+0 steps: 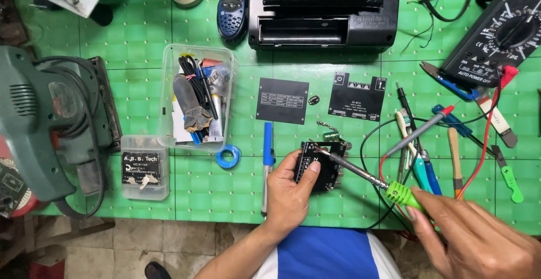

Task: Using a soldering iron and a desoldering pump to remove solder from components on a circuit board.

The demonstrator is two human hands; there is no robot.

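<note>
My left hand (pixel 290 192) grips a small black circuit module (pixel 319 165) near the table's front edge, thumb on its face. My right hand (pixel 473 237) holds a soldering iron (pixel 375 179) by its bright green handle. The iron's metal tip reaches up-left and touches the top edge of the module. A blue pen-shaped tool (pixel 267 155) lies just left of my left hand.
Two black cover plates (pixel 282 100) (pixel 357 98) lie behind the module on the green mat (pixel 225 189). A clear box of tools (pixel 197 99), a small parts case (pixel 145 167), a green power sander (pixel 45 127), a black device (pixel 324 11), a multimeter (pixel 501 31) with probes and several hand tools (pixel 451 149) surround them.
</note>
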